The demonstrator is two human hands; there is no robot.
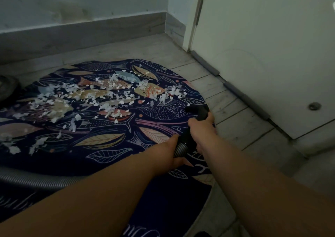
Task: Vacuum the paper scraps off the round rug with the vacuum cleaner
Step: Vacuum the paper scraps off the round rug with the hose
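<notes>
Item: round rug point(101, 157), dark, patterned with fish and leaves; it is being taken as the reference for all placings below.

Paper scraps point(87, 95): white, torn small; they are being carried thickly across the rug's middle and its left half, with a thinner scatter by the near-left rim; the right-hand part of the rug is showing almost none; none appears to have been cleared from the main heap yet.

Vacuum nozzle point(196, 109): a black tube, being held low over the rug's right rim; its long axis is being run from the near-right of the rug up towards the far side, mouth foremost; whether the mouth is touching the pile cannot be told.

Ribbed hose point(181, 148): joined behind the tube, and being trailed back across the rug's near edge and away to its left.

Right hand point(203, 129): fingers are being wrapped fully round the black tube; it is the hand nearer the mouth.

Left hand point(168, 153): being closed round the ribbed hose just behind the right hand.

Governing relation: the scraps are lying to the left of the mouth, towards the rug's centre; a leftward swing of the tube is judged to be what the coming pass requires, led by the right hand.

Door point(272, 55): pale, being stood just beyond the rug's right rim.
</notes>
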